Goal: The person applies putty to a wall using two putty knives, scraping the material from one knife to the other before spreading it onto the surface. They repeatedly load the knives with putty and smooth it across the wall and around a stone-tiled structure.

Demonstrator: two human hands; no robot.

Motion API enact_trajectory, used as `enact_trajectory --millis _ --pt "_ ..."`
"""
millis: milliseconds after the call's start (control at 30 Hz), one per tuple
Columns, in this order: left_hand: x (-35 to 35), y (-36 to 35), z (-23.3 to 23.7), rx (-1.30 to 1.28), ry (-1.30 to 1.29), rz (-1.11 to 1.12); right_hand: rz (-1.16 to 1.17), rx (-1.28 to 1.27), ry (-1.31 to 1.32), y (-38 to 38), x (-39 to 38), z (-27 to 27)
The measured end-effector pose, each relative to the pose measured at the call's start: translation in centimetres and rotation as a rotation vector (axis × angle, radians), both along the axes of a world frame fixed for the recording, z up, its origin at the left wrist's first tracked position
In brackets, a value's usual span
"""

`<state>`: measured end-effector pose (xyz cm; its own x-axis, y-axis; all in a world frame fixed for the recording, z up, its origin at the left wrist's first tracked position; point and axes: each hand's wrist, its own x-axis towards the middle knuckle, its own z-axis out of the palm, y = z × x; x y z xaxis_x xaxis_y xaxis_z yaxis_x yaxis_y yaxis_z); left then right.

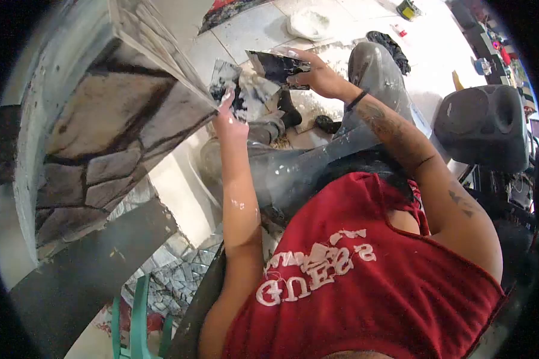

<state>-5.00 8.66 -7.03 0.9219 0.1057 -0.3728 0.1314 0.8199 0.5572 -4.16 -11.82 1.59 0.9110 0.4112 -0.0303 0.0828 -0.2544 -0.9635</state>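
Red shirt [365,293] closest; fingers clamped, right hand [315,75] on dark scraper [272,67], left hand [229,119] on smeared scraper [224,70]. Wipe edges often imo.

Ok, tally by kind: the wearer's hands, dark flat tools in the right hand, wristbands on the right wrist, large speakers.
Hands: 2 (left hand, right hand)
Dark flat tool: 1
Wristband: 1
Speaker: 1
Total: 5
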Motion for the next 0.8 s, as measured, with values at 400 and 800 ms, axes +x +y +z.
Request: enact_trajectory --millis 400,800 --pt "0.2 -0.1 2.2 0.292 -0.006 0.144 0.111 -0.335 -0.569 -3.1 0.5 -4.5" --pt "2.5 2.0 -4.6 0.383 -0.036 0.102 0.454 -0.468 -0.352 -0.9 0.1 -4.0"
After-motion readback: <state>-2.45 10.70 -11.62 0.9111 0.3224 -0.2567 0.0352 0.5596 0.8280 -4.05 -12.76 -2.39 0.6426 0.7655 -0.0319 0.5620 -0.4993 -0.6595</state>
